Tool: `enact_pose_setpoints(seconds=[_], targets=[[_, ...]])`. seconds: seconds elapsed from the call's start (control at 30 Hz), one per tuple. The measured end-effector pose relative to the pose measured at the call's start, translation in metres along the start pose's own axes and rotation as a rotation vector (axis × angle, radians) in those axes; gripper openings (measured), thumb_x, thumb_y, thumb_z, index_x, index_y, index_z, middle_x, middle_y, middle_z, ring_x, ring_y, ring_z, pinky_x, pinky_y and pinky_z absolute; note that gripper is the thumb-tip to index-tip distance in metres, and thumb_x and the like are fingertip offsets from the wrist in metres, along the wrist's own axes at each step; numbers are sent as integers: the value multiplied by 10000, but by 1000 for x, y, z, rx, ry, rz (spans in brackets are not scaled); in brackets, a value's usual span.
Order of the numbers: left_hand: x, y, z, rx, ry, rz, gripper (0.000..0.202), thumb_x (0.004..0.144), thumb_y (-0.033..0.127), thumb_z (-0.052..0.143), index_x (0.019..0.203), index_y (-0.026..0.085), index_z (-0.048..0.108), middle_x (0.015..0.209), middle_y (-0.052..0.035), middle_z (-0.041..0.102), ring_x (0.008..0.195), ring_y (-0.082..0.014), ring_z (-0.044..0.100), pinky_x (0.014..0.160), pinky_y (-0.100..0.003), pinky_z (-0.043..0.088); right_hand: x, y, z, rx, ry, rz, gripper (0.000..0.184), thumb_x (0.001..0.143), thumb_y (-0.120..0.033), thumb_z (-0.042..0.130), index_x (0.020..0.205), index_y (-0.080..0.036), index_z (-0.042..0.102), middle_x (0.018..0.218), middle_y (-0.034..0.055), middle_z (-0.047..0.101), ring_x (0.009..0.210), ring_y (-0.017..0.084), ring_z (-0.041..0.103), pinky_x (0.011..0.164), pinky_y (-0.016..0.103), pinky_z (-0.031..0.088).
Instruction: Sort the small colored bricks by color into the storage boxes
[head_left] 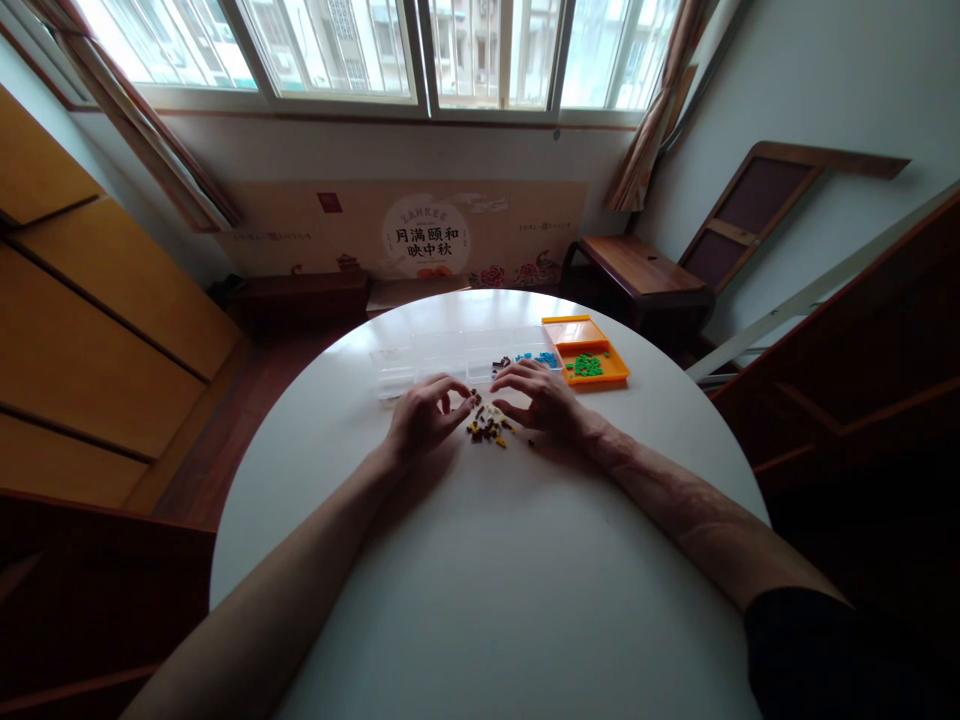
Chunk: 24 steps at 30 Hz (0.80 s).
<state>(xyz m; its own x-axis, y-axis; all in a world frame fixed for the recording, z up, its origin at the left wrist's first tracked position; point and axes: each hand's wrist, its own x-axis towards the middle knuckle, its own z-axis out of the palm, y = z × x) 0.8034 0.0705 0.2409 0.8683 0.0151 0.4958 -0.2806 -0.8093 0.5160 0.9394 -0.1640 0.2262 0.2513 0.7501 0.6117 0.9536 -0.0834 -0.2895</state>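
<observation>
Both my hands rest on a round white table (480, 560), either side of a small heap of tiny mixed pieces (489, 425), brown, yellow and white. My left hand (424, 414) has its fingers curled, thumb and forefinger pinched at the heap's left edge; what they grip is too small to make out. My right hand (541, 395) lies with fingers spread and bent over the heap's right side, touching the pieces. Just behind the hands stands a clear compartment box (442, 362) with some blue pieces (541, 357) and dark pieces in its right cells.
An orange tray (592, 362) with green pieces sits right of the clear box. A wooden chair (637, 270) stands beyond the table on the right, wooden cabinets on the left, windows and a printed board at the back.
</observation>
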Motion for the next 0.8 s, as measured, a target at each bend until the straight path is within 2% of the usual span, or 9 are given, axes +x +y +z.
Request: enact_pose_setpoints(seconds=[0.17, 0.37, 0.47, 0.57, 0.67, 0.8], targets=[[0, 0, 5, -167, -32, 58, 227, 1025, 426, 711, 999, 214, 787, 1023, -69, 802, 741, -151, 697, 713, -286, 566, 3, -5, -2, 35, -62, -54, 165, 1087, -419, 696, 1147, -290, 782, 1142, 54, 812, 1067, 243, 721, 986, 419, 565], [0, 1, 6, -152, -54, 89, 218, 1035, 414, 700, 993, 218, 785, 1003, -62, 799, 751, -154, 699, 736, -296, 576, 6, -7, -3, -4, -59, -49, 170, 1108, -382, 649, 1086, -303, 798, 1064, 37, 821, 1013, 240, 719, 981, 434, 543], [0, 3, 4, -82, -7, 65, 173, 1028, 372, 693, 1009, 224, 782, 1019, -48, 786, 755, -149, 691, 750, -291, 565, 4, -4, 0, -33, -4, 17, 179, 1106, -383, 646, 1061, -297, 798, 1054, 42, 817, 1019, 246, 704, 985, 433, 533], [0, 3, 2, 43, 38, -6, 160, 1013, 344, 687, 1054, 238, 800, 1060, -37, 767, 728, -137, 667, 704, -280, 529, 1, 4, 4, -100, 147, 153, 184, 1106, -374, 640, 1054, -286, 793, 1056, 49, 808, 1033, 264, 683, 1021, 455, 512], [0, 1, 3, 158, 41, -72, 183, 1001, 338, 692, 1095, 266, 831, 1081, -30, 758, 700, -134, 649, 664, -284, 496, 0, 12, 7, -167, 260, 290, 157, 1082, -346, 654, 1125, -270, 785, 1108, 65, 802, 1063, 300, 673, 1049, 496, 499], [0, -3, 5, 210, -1, -81, 209, 1010, 336, 680, 1118, 293, 853, 1107, -32, 758, 714, -143, 661, 667, -290, 494, 0, 13, 8, -162, 262, 326, 152, 1043, -262, 648, 1142, -247, 763, 1153, 70, 798, 1100, 312, 675, 1049, 498, 507]])
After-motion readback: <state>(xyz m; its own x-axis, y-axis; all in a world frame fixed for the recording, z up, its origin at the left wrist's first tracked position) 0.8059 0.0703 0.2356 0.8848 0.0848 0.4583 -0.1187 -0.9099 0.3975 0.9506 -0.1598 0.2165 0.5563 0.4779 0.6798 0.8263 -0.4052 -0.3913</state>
